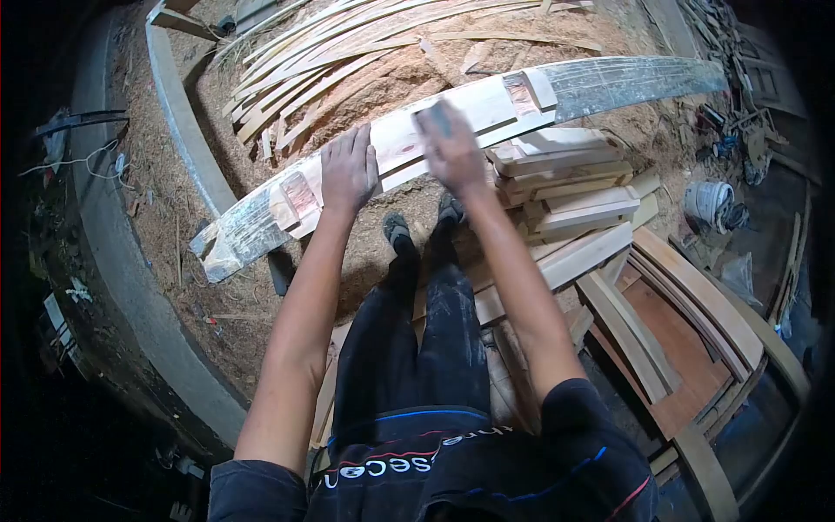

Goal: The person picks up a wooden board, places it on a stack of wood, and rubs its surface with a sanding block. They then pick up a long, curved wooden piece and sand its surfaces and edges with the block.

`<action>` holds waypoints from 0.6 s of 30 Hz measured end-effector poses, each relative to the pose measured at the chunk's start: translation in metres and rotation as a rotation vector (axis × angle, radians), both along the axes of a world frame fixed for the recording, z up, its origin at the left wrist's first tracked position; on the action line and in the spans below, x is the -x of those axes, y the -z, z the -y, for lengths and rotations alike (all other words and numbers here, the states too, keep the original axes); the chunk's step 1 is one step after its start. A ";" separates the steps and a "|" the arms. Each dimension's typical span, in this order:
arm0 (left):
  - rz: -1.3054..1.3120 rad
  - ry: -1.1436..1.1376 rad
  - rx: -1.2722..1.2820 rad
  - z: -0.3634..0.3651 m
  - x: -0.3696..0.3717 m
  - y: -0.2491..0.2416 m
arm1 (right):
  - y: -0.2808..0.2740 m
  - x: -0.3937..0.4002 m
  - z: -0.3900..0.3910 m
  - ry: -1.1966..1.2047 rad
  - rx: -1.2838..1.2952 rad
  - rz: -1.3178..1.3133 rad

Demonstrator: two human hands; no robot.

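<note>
A pale wooden piece with a notch near each end (404, 148) lies across a long, worn plank (635, 85). My left hand (350, 170) rests on the left half of this piece, palm down, its stretched fingers reaching to the far edge. On the right half, my right hand (454, 157) is closed around a small dark grey-blue block (435, 120) that looks like a sanding block. This hand and the block are smeared by motion. Between the two hands the bare wood shows a small reddish knot.
Long thin wood strips (348, 65) lie on sawdust beyond the plank. Stacked wooden pieces (565, 187) stand close to my right forearm. Curved frame parts (696, 304) lie at the right, below a white bucket (709, 202). A concrete curb (130, 252) runs along the left.
</note>
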State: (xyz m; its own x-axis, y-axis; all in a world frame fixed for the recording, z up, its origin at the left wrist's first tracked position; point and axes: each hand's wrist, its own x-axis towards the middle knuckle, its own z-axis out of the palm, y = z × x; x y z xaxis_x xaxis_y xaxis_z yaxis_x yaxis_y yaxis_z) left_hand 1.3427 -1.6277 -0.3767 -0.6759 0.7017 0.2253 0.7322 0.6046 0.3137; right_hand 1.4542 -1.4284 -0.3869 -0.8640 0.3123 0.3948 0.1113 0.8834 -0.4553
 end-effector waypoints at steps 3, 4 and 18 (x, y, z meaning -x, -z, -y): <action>0.022 -0.047 0.017 -0.003 -0.004 -0.004 | 0.000 -0.009 -0.041 0.294 0.077 -0.011; 0.036 -0.056 0.012 -0.005 -0.005 -0.005 | -0.003 -0.006 -0.044 0.390 0.058 -0.019; 0.006 -0.090 -0.002 -0.004 -0.005 -0.001 | -0.003 0.003 -0.032 0.254 -0.015 -0.012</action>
State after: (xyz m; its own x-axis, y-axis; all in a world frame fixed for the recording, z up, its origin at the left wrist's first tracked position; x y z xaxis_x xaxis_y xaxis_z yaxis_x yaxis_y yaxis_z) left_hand 1.3482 -1.6239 -0.3762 -0.7375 0.6375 0.2228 0.6731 0.6670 0.3194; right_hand 1.4514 -1.3966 -0.3843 -0.7541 0.5124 0.4108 0.3250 0.8347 -0.4447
